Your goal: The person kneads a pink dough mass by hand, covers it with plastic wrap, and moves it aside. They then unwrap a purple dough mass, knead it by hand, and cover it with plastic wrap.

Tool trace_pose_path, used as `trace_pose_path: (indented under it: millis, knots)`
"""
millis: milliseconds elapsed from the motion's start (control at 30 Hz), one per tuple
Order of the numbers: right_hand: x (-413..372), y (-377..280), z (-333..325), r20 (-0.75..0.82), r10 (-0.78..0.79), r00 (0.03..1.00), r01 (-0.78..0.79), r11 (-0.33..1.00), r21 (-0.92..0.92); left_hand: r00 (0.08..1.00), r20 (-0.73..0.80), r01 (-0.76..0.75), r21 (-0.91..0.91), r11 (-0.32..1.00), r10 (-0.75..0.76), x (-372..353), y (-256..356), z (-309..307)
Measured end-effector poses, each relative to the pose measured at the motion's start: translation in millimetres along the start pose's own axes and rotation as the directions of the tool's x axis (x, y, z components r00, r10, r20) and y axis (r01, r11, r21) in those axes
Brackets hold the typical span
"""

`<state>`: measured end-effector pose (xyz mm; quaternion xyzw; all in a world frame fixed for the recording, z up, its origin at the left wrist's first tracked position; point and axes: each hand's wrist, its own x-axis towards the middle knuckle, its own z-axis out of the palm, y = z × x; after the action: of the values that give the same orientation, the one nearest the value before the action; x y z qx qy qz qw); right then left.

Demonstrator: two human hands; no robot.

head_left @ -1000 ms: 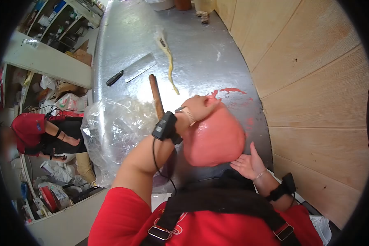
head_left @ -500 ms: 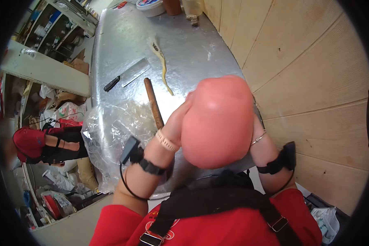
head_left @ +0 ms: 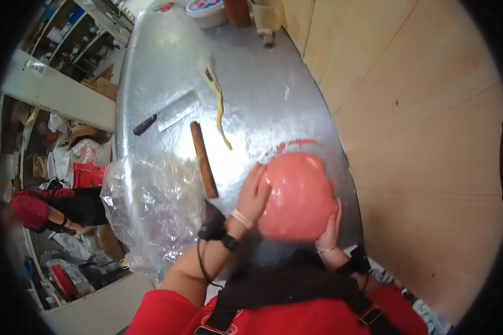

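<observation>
Pink dough (head_left: 297,196) sits on the bench (head_left: 167,67) just ahead of you, between your hands. Your left hand (head_left: 255,194) presses open-palmed against its left side, and your right hand (head_left: 328,228) cups its near right edge, fingers extended. A rolling pin (head_left: 203,159) lies to the left.

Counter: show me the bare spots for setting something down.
Bare counter lies between cleaver and far tub, and between dough strip and wall. The near end is crowded: plastic sheet, rolling pin, pink dough, left hand, right hand.
</observation>
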<state>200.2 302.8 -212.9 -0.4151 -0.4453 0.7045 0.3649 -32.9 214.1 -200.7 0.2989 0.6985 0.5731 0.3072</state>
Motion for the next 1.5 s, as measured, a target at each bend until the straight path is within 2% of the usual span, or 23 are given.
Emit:
trace_pose_path:
  millis: [33,100,167,267,300,367,433,500,533,567,600,633,767,800,867,1000,1100,1233,1267,1333,1400,1467,1500]
  knots:
    - [27,7,12,0.051,0.012,0.999,-0.017,0.995,0.098,0.992,0.021,-0.123,0.265,0.956,0.122,7,2,8]
    - [68,18,33,0.185,0.118,0.976,-0.172,0.935,0.311,0.961,0.083,0.276,-0.311,0.910,-0.263,30,14,17]
    - [99,-4,63,0.399,0.320,0.859,-0.496,0.713,0.496,0.647,0.485,0.705,-0.674,0.220,-0.588,51,52,12]
    - [148,-31,103,0.528,0.220,0.821,-0.454,0.811,0.369,0.923,0.312,0.385,-0.757,0.528,-0.227,66,67,6]
    - [149,-53,116,0.688,0.157,0.709,-0.542,0.745,0.389,0.966,0.228,0.255,-0.750,0.610,-0.123,56,71,5]
    - [128,-98,130,0.896,-0.004,0.444,-0.730,0.578,0.364,0.888,0.417,0.446,-0.885,0.136,-0.196,45,68,-16]
    - [138,-49,96,0.651,0.118,0.750,-0.367,0.893,0.261,0.930,0.331,0.367,-0.845,0.388,-0.161,42,77,-32]
    - [125,-47,75,0.435,0.271,0.859,-0.286,0.958,-0.031,0.912,0.264,0.406,-0.688,0.601,-0.314,31,69,-44]
    - [110,-36,65,0.425,0.088,0.901,-0.020,0.987,-0.162,0.929,0.211,0.359,-0.306,0.882,-0.306,24,51,-49]
    - [98,-35,47,0.331,0.041,0.943,0.067,0.949,-0.307,0.947,0.166,0.250,0.148,0.957,-0.274,9,32,-50]
    - [96,-40,28,0.253,-0.032,0.967,0.147,0.882,-0.447,0.985,-0.168,0.092,0.731,0.677,0.048,-23,42,-37]
    - [95,-46,19,0.185,-0.113,0.976,0.202,0.788,-0.582,0.958,-0.256,0.120,0.762,0.636,0.126,-45,55,-34]
    - [148,-94,77,0.618,-0.123,0.777,0.497,0.722,-0.481,0.929,-0.198,0.326,0.041,0.944,-0.312,-116,15,-11]
    - [161,-92,100,0.703,-0.041,0.710,0.527,0.694,-0.491,0.707,0.002,0.679,-0.281,0.678,-0.707,-113,40,-8]
    - [182,-52,122,0.820,0.095,0.564,0.628,0.596,-0.501,0.737,0.057,0.608,-0.490,0.624,-0.673,-100,43,-8]
    - [175,-56,122,0.654,0.479,0.585,0.070,0.774,-0.630,0.863,0.077,0.386,-0.738,0.554,-0.500,-68,24,2]
    - [145,-32,110,0.602,0.669,0.437,-0.637,0.702,-0.318,0.891,0.102,0.310,-0.848,0.430,-0.443,-32,29,9]
    - [106,-63,111,0.678,0.505,0.534,-0.724,0.687,0.058,0.952,0.249,0.296,-0.894,0.337,-0.177,-14,55,-3]
    - [99,-78,112,0.657,0.503,0.562,-0.704,0.708,0.060,0.921,0.379,0.390,-0.901,0.188,-0.091,-13,56,-10]
    - [105,-82,106,0.637,0.450,0.625,-0.644,0.759,0.095,0.946,0.272,0.325,-0.749,0.577,-0.179,7,55,-9]
    - [128,-34,59,0.300,0.210,0.930,-0.085,0.921,-0.381,0.950,0.145,0.309,-0.291,0.905,-0.278,10,57,-13]
    - [111,-45,24,0.102,-0.101,0.990,0.144,0.646,-0.749,0.933,-0.043,0.342,0.407,0.847,-0.357,-7,51,-25]
    - [98,-53,4,0.055,-0.110,0.992,0.118,0.727,-0.677,0.925,-0.143,0.348,0.691,0.633,-0.352,-12,47,-28]
